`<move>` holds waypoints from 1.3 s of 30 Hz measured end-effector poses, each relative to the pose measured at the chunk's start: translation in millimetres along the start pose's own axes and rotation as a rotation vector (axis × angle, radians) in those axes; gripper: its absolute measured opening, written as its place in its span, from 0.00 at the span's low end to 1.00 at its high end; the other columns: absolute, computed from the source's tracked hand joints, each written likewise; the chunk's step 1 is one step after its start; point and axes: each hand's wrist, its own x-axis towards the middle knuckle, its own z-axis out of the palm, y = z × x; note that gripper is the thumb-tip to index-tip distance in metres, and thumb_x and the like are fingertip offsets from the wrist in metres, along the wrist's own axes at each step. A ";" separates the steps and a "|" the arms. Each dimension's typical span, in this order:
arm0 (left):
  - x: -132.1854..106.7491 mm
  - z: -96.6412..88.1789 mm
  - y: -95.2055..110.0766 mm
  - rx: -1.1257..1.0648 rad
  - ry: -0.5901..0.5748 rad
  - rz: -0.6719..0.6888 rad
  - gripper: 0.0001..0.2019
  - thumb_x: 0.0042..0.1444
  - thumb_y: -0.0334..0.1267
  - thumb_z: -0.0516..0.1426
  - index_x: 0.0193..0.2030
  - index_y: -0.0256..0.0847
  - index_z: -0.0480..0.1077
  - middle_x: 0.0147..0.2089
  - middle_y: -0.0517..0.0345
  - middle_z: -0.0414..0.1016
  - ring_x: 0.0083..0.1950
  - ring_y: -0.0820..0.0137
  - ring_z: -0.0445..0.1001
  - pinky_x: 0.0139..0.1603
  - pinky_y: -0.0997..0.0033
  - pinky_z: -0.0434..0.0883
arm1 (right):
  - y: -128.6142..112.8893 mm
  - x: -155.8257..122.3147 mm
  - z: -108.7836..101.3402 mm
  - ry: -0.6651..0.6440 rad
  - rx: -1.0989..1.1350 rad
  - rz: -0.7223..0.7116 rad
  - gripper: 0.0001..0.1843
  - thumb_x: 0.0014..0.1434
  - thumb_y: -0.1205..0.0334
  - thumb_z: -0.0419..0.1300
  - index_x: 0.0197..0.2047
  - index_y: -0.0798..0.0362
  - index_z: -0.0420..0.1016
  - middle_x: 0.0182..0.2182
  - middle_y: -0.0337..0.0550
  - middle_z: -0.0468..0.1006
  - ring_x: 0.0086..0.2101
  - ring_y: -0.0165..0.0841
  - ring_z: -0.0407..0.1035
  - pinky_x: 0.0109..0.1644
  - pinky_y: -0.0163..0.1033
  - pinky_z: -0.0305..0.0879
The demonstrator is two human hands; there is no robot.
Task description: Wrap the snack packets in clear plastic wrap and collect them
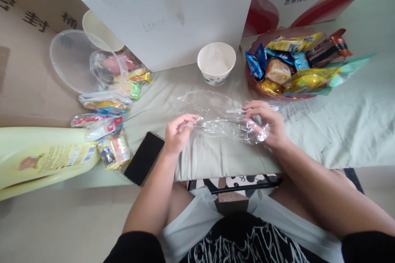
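A thin, crinkled clear plastic bag (216,128) stretches between my two hands, low over the cloth. My left hand (180,131) pinches its left edge between thumb and fingers. At the other end my right hand (267,125) is closed on the bunched plastic. A slim white stick-like piece (235,111) shows at the right hand's fingertips and again beyond the knuckles; whether the hand grips it or it lies beneath, I cannot tell. Just beyond the bag stands a white paper bowl (216,80) with a blue pattern, upright.
A reddish basket (279,94) full of packaged snacks stands at the right. On the left are a clear plastic tub (72,78), several snack packets (115,148), a black phone (144,159) and a yellow bag (46,160). White boxes (191,16) stand behind.
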 end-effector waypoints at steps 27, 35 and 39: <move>7.7 -5.4 0.6 -0.174 0.000 -0.233 0.26 0.41 0.37 0.70 0.47 0.44 0.67 0.24 0.67 0.76 0.23 0.73 0.76 0.25 0.77 0.73 | -5.0 -5.1 2.0 0.204 -0.011 0.478 0.14 0.66 0.55 0.58 0.30 0.49 0.76 0.14 0.34 0.69 0.14 0.29 0.61 0.20 0.37 0.58; 10.9 -3.8 -4.7 -0.128 0.011 -0.253 0.18 0.47 0.43 0.68 0.42 0.40 0.71 0.31 0.59 0.80 0.25 0.73 0.78 0.28 0.75 0.76 | -15.6 1.1 -4.1 0.190 -0.060 0.560 0.16 0.64 0.52 0.57 0.27 0.51 0.73 0.14 0.34 0.66 0.17 0.28 0.61 0.23 0.37 0.57; 12.9 -5.8 -7.2 -0.078 0.177 -0.202 0.17 0.51 0.52 0.66 0.33 0.40 0.70 0.22 0.64 0.73 0.20 0.74 0.73 0.22 0.76 0.72 | -11.5 -1.4 -6.4 0.049 -0.190 0.486 0.22 0.63 0.51 0.57 0.19 0.50 0.65 0.15 0.36 0.66 0.20 0.30 0.63 0.28 0.38 0.58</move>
